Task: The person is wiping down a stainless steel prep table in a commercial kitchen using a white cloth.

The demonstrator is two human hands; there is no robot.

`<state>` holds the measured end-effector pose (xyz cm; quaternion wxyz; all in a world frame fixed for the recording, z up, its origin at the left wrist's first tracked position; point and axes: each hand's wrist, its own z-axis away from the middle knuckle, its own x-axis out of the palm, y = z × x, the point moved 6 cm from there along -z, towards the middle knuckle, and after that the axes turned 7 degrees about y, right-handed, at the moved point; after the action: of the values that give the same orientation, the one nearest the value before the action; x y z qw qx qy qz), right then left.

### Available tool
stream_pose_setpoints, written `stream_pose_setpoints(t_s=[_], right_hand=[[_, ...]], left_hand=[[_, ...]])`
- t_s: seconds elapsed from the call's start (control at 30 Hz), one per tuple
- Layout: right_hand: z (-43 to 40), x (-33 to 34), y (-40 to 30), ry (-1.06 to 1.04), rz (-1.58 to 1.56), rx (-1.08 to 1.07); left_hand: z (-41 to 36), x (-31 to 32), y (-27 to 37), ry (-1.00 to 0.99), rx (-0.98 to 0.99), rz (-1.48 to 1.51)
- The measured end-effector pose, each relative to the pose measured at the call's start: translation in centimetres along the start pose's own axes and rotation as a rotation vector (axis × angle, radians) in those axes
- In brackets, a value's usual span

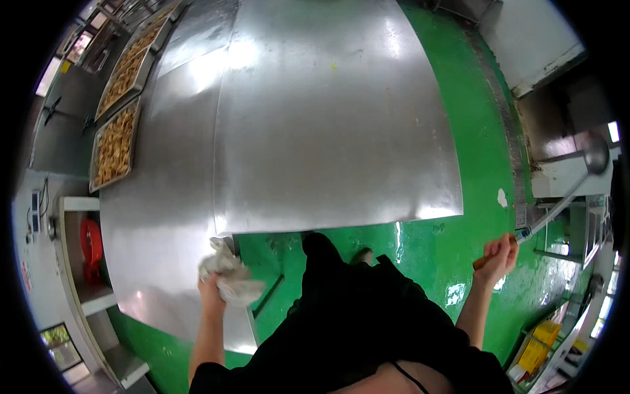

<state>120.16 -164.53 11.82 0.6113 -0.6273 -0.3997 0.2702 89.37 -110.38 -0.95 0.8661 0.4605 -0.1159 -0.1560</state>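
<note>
In my left hand [212, 290] is a crumpled pale cloth [229, 273], held over the near left part of the stainless steel table [325, 138]. My right hand [498, 258] grips the brown handle of a long metal ladle [561, 209], out to the right above the green floor. The ladle's round bowl [596, 155] is raised at the far right, away from the table. Both forearms reach forward from black sleeves. The underside of the cloth is hidden, so whether it touches the table cannot be told.
Metal trays [114, 147] of browned food pieces line the table's left edge. A shelf unit [88, 305] with a red object [91, 251] stands at left. A drain channel [517, 182] runs along the green floor [472, 172]. A yellow container [540, 347] lies at lower right.
</note>
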Motion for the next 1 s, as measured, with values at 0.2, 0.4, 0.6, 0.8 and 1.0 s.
stream_pose_setpoints(t_s=[0.2,0.4,0.6,0.8,1.0], right_hand=[[-3.1,-10.6,-0.2,0.26,-0.004,0.047],[-5.2,-13.1,-1.0,0.3,0.01,0.039],[-7.9,-13.9,-3.5,0.323,0.077,-0.011],[-11.5,-14.3,-4.2,0.349,0.147,-0.048],[-19.5,-12.4,-3.0,0.21,0.093,-0.043]], left_hand=[[-0.2,10.5,8.8,0.014,0.609,0.03],[-8.4,16.0,2.3,0.09,1.107,-1.755],[-8.8,18.3,3.3,0.178,1.12,-1.219],[-1.3,28.7,-3.4,0.074,1.218,-1.236],[11.5,47.6,-11.8,-0.384,1.425,-1.037]])
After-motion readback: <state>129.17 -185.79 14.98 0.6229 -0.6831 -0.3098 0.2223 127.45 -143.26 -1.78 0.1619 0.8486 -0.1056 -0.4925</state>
